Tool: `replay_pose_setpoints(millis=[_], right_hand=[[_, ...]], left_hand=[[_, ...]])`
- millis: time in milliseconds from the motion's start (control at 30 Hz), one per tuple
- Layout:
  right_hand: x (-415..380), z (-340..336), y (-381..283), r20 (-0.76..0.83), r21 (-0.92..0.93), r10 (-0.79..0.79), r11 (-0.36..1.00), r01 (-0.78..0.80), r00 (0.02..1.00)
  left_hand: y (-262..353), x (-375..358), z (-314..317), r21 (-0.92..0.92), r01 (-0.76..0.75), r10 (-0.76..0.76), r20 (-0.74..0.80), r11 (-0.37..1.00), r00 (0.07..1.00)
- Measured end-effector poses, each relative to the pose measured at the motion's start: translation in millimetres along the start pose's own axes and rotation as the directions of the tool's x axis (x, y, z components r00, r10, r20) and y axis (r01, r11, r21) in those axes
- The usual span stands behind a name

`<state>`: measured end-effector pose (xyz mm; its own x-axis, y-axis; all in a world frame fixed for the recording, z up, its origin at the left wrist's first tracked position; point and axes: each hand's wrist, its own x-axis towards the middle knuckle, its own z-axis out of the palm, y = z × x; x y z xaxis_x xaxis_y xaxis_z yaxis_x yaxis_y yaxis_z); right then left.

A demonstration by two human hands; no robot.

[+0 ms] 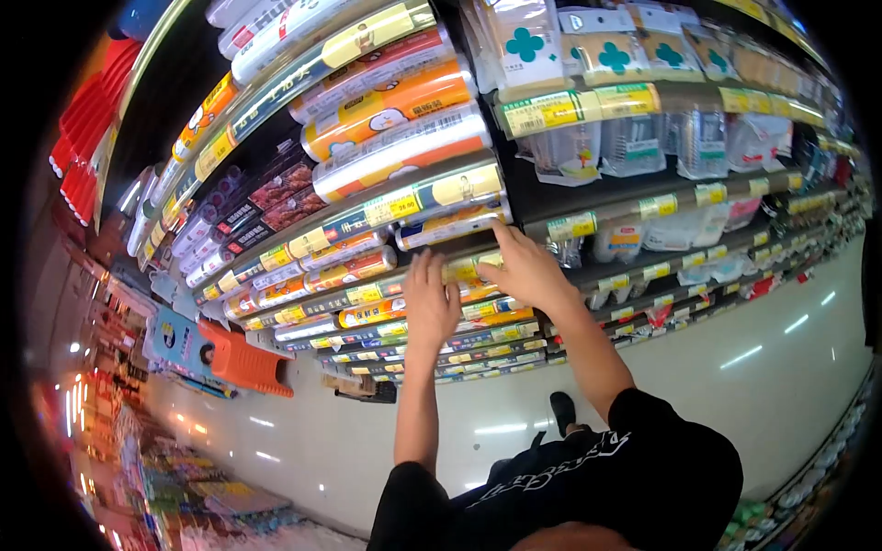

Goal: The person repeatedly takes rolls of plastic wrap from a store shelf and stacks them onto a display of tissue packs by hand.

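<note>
Both hands (432, 303) (528, 271) rest on rolls (450, 225) along the shelf (404, 204).

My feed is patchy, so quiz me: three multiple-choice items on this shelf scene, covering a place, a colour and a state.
1. Where is the left hand?
A. on the shelf of rolls
B. on the floor
C. in a pocket

2. What colour is the step stool?
A. green
B. orange
C. white

3. How is the right hand?
A. fist closed on a bottle
B. out of view
C. fingers spread on the shelf edge

Key: 1 A, palm lies against the rolls; 2 B, plainly orange; 3 C, fingers extended, no grip seen.
</note>
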<state>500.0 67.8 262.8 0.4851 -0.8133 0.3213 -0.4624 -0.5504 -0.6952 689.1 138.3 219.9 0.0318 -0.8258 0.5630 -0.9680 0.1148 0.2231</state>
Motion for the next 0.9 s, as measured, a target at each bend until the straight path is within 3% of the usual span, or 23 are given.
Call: replay_pose_setpoints(millis=[33,100,133,167,200,233,300,333,400,433,467,533,600,667,733,800,833,867,900], right_hand=[[16.5,-3.4,1.6,0.019,0.012,-0.012,1.000,0.011,1.000],[46.8,-9.3,6.4,0.040,-0.147,-0.067,0.986,0.072,0.997],[58.3,-7.9,13.6,0.059,-0.138,-0.081,0.986,0.088,0.995],[68.4,-2.6,23.6,-0.061,-0.249,-0.217,0.949,0.195,0.974],[79.1,3.5,34.0,-0.169,-0.366,-0.362,0.887,0.283,0.917],[89.2,9.5,44.0,-0.218,-0.388,-0.442,0.857,0.339,0.870],[99.1,18.5,61.4,-0.067,-0.434,-0.386,0.842,0.321,0.920],[100.1,20.9,65.1,-0.017,-0.433,-0.375,0.838,0.331,0.927],[101.2,24.1,72.1,0.068,-0.427,-0.363,0.831,0.356,0.929],[101.5,24.9,75.5,0.105,-0.421,-0.363,0.827,0.372,0.926],[102.2,26.8,75.5,0.132,-0.419,-0.340,0.832,0.364,0.931],[104.9,21.1,66.2,0.182,-0.396,-0.268,0.861,0.320,0.946],[108.9,9.3,52.5,0.215,-0.348,-0.189,0.902,0.256,0.958],[111.9,9.8,54.3,0.202,-0.349,-0.168,0.908,0.231,0.965],[108.8,18.5,62.6,0.131,-0.390,-0.207,0.888,0.242,0.970],[97.0,17.3,54.9,0.085,-0.338,-0.235,0.907,0.250,0.968],[88.6,11.2,42.5,0.086,-0.272,-0.232,0.930,0.247,0.969],[68.4,10.1,28.9,-0.069,-0.330,-0.354,0.890,0.314,0.933],[48.8,8.6,12.9,-0.104,-0.261,-0.342,0.916,0.306,0.934]], left_hand=[[-10.0,20.9,2.1,-0.005,0.032,-0.032,-0.004,0.999,0.999],[-27.9,51.9,5.8,0.003,0.081,-0.081,-0.017,0.997,0.997],[-35.9,61.6,7.8,0.192,0.100,-0.103,0.007,0.976,0.995],[-42.8,67.5,9.7,0.373,0.112,-0.133,0.031,0.921,0.991],[-50.1,73.0,11.1,0.384,0.134,-0.154,0.021,0.914,0.988],[-58.5,77.0,11.7,0.406,0.156,-0.230,0.139,0.900,0.963],[-77.0,80.2,14.0,0.439,0.198,-0.362,0.330,0.877,0.872],[-76.0,85.5,7.4,0.457,0.242,-0.405,0.302,0.856,0.863],[-68.6,91.4,2.0,0.412,0.210,-0.390,0.421,0.887,0.819],[-75.2,84.3,9.0,0.448,0.094,-0.234,0.268,0.889,0.935],[-81.5,75.7,16.2,0.513,-0.015,-0.054,0.120,0.858,0.991],[-77.2,75.7,15.8,0.515,-0.062,0.089,-0.028,0.855,0.996],[-64.4,83.6,5.5,0.492,0.149,-0.242,0.130,0.858,0.962],[-60.8,84.6,-2.3,0.449,0.088,-0.141,0.086,0.889,0.986],[-35.7,82.2,-28.1,0.545,0.064,-0.098,0.034,0.836,0.995],[-14.2,63.5,-52.1,0.552,0.120,-0.125,-0.029,0.825,0.992],[-8.5,48.8,-60.3,0.476,0.148,-0.110,-0.106,0.867,0.988],[-7.4,28.3,-66.1,0.406,0.130,-0.043,-0.216,0.905,0.975],[-0.6,4.7,-73.6,0.322,0.155,-0.064,-0.277,0.934,0.959]])
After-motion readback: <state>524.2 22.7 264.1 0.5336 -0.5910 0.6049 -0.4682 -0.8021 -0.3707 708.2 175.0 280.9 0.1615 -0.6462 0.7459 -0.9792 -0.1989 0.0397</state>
